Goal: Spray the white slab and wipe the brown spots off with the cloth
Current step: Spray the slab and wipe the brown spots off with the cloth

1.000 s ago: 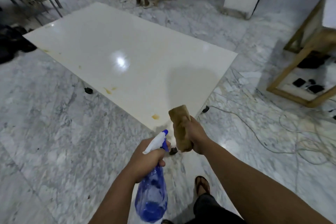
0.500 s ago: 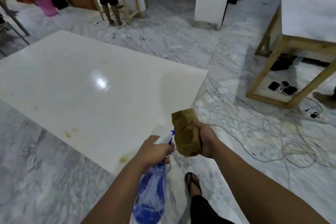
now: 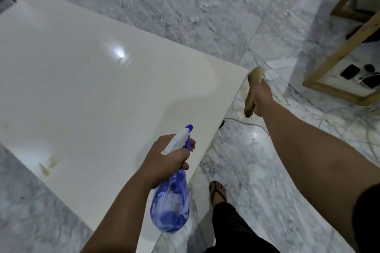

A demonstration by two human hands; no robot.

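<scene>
The white slab (image 3: 98, 92) lies flat on the marble floor and fills the left of the head view. Brown spots (image 3: 48, 167) mark it near its left front edge. My left hand (image 3: 166, 160) grips a blue spray bottle (image 3: 171, 205) over the slab's near corner, with the white-and-blue nozzle pointing up and away. My right hand (image 3: 261, 98) holds a folded brown cloth (image 3: 251, 88) out over the floor, just past the slab's right corner.
A wooden frame table (image 3: 345, 51) stands at the right with phones (image 3: 350, 72) on the floor under it. White cables (image 3: 246, 123) trail across the grey marble floor (image 3: 205, 16) right of the slab. My sandalled foot (image 3: 218, 191) is beside the slab's near edge.
The view has tipped down and closer to the slab. My hands have moved apart: the right one carried the cloth out to the right, the left one holds the bottle over the slab's corner.
</scene>
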